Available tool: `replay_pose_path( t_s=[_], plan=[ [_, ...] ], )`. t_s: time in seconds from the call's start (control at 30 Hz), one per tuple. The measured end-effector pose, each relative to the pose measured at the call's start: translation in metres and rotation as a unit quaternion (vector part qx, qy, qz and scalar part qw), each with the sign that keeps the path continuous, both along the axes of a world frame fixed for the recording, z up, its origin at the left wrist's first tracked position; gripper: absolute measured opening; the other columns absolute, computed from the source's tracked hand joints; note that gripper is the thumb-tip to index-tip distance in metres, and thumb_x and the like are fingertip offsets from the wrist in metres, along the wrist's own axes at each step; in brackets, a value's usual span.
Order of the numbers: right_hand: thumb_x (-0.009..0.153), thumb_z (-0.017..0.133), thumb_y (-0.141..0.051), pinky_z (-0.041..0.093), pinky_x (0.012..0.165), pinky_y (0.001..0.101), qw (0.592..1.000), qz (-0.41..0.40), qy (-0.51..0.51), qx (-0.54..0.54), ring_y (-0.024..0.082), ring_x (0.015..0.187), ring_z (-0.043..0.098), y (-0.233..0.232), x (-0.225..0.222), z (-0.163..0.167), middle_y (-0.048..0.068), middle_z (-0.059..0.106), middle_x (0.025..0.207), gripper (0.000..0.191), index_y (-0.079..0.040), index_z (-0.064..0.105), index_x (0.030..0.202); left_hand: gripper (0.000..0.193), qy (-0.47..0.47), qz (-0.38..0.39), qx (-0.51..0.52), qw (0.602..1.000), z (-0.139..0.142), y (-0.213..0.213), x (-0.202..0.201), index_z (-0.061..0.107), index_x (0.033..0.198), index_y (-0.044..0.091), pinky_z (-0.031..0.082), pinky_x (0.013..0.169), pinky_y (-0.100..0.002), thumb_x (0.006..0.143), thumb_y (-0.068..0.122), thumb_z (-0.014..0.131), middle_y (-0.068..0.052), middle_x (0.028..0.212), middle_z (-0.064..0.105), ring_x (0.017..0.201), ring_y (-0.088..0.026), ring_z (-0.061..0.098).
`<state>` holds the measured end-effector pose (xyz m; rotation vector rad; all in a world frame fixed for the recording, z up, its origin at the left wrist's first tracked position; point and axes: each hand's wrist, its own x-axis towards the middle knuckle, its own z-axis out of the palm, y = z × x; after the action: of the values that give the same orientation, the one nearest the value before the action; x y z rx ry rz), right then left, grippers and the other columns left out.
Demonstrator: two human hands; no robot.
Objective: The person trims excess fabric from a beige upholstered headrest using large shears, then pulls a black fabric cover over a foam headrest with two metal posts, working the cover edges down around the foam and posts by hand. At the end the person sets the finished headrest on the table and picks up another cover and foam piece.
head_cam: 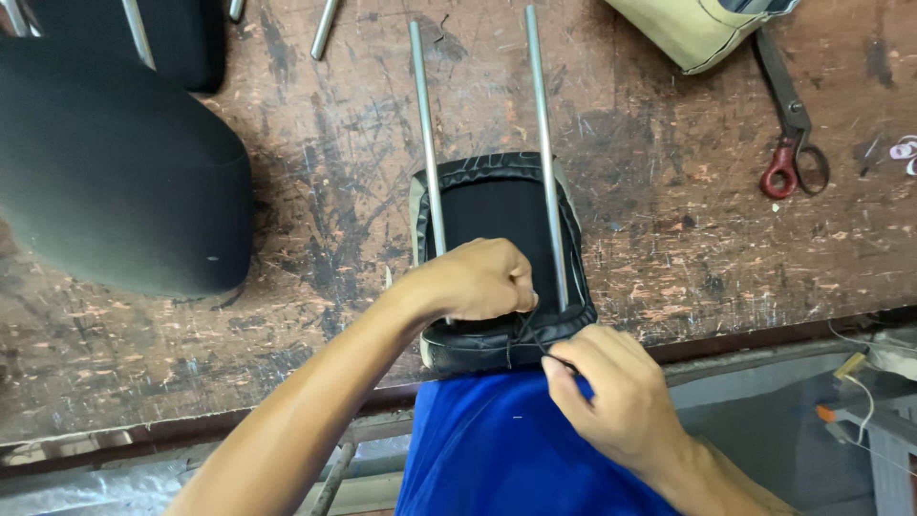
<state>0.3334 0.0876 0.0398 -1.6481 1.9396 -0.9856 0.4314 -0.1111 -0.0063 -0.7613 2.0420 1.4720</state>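
Observation:
A black headrest cushion (497, 215) with a stitched leather-like cover lies at the near edge of the worn wooden workbench (669, 239). Two metal rods (544, 143) stick out of it, pointing away from me. My left hand (473, 282) is closed in a fist on the cover's near edge, between the rods. My right hand (611, 392) pinches a thin dark thread (535, 334) that runs up to the seam under my left hand.
A large black cushion (105, 172) fills the left of the bench. Red-handled scissors (793, 134) lie at the far right, next to a beige padded piece (688, 29). Loose metal rods (325, 29) rest at the back. My blue clothing (497, 449) is below the bench edge.

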Motion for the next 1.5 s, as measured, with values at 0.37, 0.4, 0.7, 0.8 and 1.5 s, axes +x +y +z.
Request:
replay_pose_path(
  t_s=[0.37,0.4,0.7,0.8,1.5],
  plan=[
    [0.1,0.057,-0.022,0.039,0.105,0.045,0.808,0.12,-0.57,0.09,0.021,0.084,0.057,0.033,-0.003,0.001,0.007,0.054,0.081,0.026,-0.005,0.049,0.083,0.022,0.188,0.204,-0.202,0.939,-0.019,0.051,0.026,0.064,0.094,0.001,0.05,0.074,-0.054,0.099,0.022,0.059,-0.022,0.087,0.069,0.085,-0.044,0.066],
    [0.099,0.058,-0.023,0.039,0.092,0.0403,0.82,0.125,-0.54,0.141,0.019,0.082,0.049,0.036,0.0,0.003,0.005,0.049,0.08,0.026,-0.006,0.048,0.083,0.021,0.195,0.203,-0.228,0.932,-0.02,0.056,0.027,0.063,0.094,0.001,0.049,0.075,-0.055,0.099,0.021,0.058,-0.022,0.089,0.068,0.086,-0.045,0.065],
    [0.085,0.069,-0.011,0.047,0.085,0.0386,0.999,0.043,-0.011,-0.018,0.03,0.097,0.06,0.01,-0.024,0.001,0.016,0.064,0.103,0.009,-0.005,0.064,0.09,0.029,0.315,0.152,-0.167,0.922,0.002,0.05,0.048,0.063,0.124,0.001,0.052,0.09,-0.046,0.097,0.012,0.057,-0.02,0.11,0.067,0.103,-0.039,0.065],
    [0.082,0.073,-0.011,0.044,0.083,0.0414,0.996,-0.004,0.09,-0.023,0.032,0.092,0.06,-0.001,-0.019,0.003,0.013,0.065,0.1,0.013,-0.005,0.069,0.093,0.032,0.318,0.02,-0.078,0.945,0.017,0.036,0.068,0.066,0.126,0.007,0.05,0.096,-0.041,0.094,0.008,0.059,-0.013,0.116,0.071,0.107,-0.033,0.063],
    [0.09,0.066,-0.009,0.047,0.077,0.0423,0.993,0.057,0.074,0.069,0.033,0.086,0.058,-0.015,-0.015,-0.009,0.013,0.061,0.091,0.014,-0.001,0.066,0.1,0.016,0.277,0.209,-0.226,0.91,-0.002,0.083,0.064,0.063,0.105,0.003,0.047,0.078,-0.045,0.097,0.017,0.065,-0.012,0.088,0.065,0.083,-0.032,0.06]
  ],
)
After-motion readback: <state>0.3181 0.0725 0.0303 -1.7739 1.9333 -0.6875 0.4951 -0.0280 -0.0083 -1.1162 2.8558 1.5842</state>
